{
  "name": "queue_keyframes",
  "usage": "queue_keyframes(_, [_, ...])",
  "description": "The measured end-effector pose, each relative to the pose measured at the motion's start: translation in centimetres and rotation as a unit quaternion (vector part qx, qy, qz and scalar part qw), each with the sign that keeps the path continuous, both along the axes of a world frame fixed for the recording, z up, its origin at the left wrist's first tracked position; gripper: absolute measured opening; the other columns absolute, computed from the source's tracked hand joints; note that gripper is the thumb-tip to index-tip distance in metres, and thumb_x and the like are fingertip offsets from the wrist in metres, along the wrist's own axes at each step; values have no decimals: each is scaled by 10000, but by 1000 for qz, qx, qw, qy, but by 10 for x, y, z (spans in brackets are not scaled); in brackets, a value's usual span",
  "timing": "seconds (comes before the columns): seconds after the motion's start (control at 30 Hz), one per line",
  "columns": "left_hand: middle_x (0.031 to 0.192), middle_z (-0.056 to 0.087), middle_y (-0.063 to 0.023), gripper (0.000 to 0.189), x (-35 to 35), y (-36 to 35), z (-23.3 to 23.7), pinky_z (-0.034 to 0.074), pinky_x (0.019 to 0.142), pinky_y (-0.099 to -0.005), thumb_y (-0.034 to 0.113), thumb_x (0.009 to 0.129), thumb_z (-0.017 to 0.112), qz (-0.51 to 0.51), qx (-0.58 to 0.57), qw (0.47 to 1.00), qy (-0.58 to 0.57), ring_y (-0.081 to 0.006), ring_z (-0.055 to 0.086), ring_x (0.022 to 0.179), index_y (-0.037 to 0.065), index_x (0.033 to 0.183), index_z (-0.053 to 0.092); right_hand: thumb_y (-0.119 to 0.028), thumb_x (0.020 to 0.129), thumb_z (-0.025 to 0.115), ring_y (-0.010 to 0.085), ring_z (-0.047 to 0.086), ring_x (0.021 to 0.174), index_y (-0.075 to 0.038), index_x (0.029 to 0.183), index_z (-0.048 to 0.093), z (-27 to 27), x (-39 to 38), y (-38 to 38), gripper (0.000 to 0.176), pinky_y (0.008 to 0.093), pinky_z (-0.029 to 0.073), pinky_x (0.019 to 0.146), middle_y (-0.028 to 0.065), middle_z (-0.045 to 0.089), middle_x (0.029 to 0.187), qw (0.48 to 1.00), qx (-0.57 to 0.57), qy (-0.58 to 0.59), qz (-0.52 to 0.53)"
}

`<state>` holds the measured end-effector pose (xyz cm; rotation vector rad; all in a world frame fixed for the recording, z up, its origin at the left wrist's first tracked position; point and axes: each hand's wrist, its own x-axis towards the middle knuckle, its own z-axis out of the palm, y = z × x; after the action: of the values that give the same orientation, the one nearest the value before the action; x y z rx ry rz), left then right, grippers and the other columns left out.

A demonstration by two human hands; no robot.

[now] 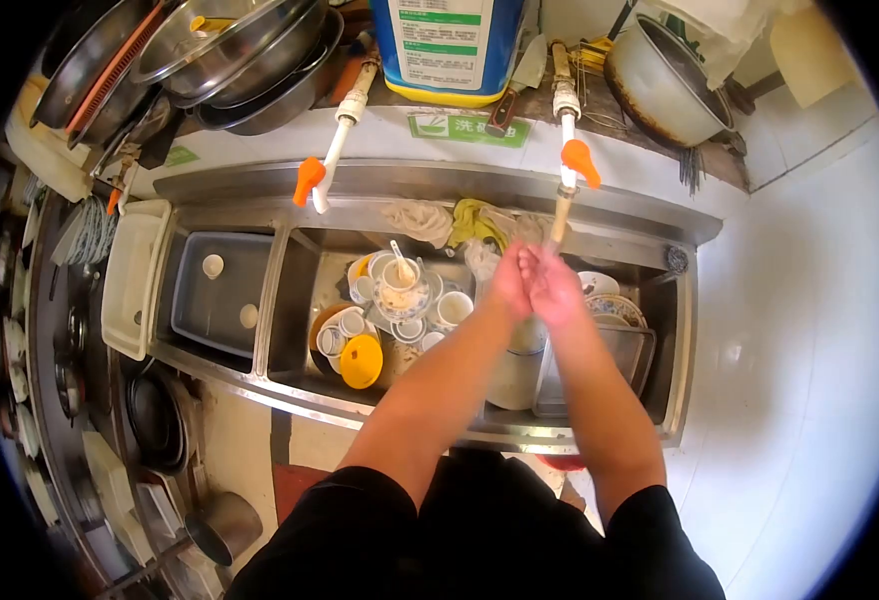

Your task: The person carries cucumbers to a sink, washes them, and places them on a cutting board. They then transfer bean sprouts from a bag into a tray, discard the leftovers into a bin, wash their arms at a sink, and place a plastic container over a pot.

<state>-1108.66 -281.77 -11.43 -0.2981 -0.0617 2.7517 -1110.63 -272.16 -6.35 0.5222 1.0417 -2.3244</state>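
My left hand [509, 287] and my right hand [558, 290] are held together over the sink [520, 437], just below the hose end [561, 218] of the right tap. The right palm is turned up with its fingers extended, and nothing shows in it. Pressed against it, the left hand's fingers are partly hidden and blurred. Below my hands lie a clear rectangular tray [600, 372] and patterned plates [617, 308]. To their left sit stacked bowls and cups, a white cup [454, 308], a yellow bowl [362, 361] and a white spoon [400, 258].
Two taps with orange handles, left [309, 180] and right [580, 162], hang over the sink. Cloths [475, 222] lie along its back edge. A grey tub [222, 285] fills the left basin. Behind stand a blue jug [449, 50], metal basins [250, 75] and a pot [660, 85].
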Motion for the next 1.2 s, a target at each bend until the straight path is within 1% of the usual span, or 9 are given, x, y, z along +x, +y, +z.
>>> queue_keyframes(0.23, [980, 622, -58, 343, 4, 20, 106, 481, 799, -372, 340, 953, 356, 73, -84, 965, -239, -232, 591, 881, 97, 1047, 579, -445, 854, 485, 357, 624, 809, -16, 894, 625, 33, -30, -21, 453, 431, 467, 665, 207, 641, 835, 571, 680, 396, 234])
queue_keyframes(0.37, [1009, 620, -108, 303, -20, 28, 64, 468, 798, -390, 310, 938, 393, 106, -106, 957, -248, -257, 580, 895, 79, 1042, 559, -364, 858, 495, 301, 629, 729, -14, 830, 642, 19, -27, -6, 380, 397, 468, 649, 163, 643, 748, 625, 660, 379, 174])
queue_keyframes(0.47, [968, 640, -119, 303, -40, 36, 43, 483, 755, -403, 310, 912, 457, 142, -248, 941, -182, -280, 609, 877, 61, 1000, 606, -305, 869, 490, 234, 607, 719, -23, 948, 613, -21, -24, 7, 317, 366, 476, 644, 99, 627, 798, 912, 384, 138, 35])
queue_keyframes(0.53, [907, 641, -188, 341, -43, 30, 38, 483, 728, -404, 317, 843, 550, 23, -816, 577, 14, -329, 618, 837, -3, 954, 596, -197, 828, 579, 190, 576, 766, -50, 1116, 511, 31, 9, -9, 330, 338, 486, 654, 52, 571, 896, 993, -46, 94, -58])
queue_keyframes(0.63, [870, 631, -224, 355, -75, 26, 21, 485, 710, -417, 315, 804, 570, 85, -655, 740, -122, -371, 616, 809, -16, 929, 596, -112, 758, 666, 206, 572, 842, -73, 1221, 393, 67, 39, -28, 539, 330, 490, 672, 60, 525, 977, 990, 128, 50, -34])
queue_keyframes(0.77, [923, 652, -180, 340, -53, 7, 44, 508, 716, -403, 325, 810, 553, -145, -934, 313, 92, -324, 639, 848, 12, 914, 636, -66, 739, 684, 230, 591, 829, -50, 1268, 356, 66, 34, -35, 622, 337, 503, 677, 123, 546, 1017, 978, 207, 40, 10])
queue_keyframes(1.03, [996, 654, -146, 235, -36, -5, 22, 510, 780, -384, 248, 823, 543, -273, -921, 251, 122, -298, 635, 943, 80, 916, 678, -121, 788, 601, 217, 615, 821, -23, 876, 655, -22, -20, -31, 143, 345, 471, 759, 108, 656, 942, 871, 356, 331, 70])
queue_keyframes(1.1, [1003, 658, -141, 244, -44, -14, 20, 511, 788, -392, 243, 806, 561, -289, -919, 228, 143, -292, 636, 951, 69, 929, 679, -115, 811, 566, 218, 608, 884, -6, 917, 649, 21, 4, -38, 173, 322, 456, 811, 121, 654, 952, 493, 464, 731, 86])
queue_keyframes(1.2, [1011, 662, -137, 257, -53, -17, 25, 513, 796, -400, 238, 789, 580, -304, -914, 207, 171, -285, 637, 960, 57, 941, 680, -142, 819, 554, 276, 595, 922, -24, 930, 642, 83, 59, -62, 185, 350, 450, 848, 121, 636, 966, 829, 245, 447, 229])
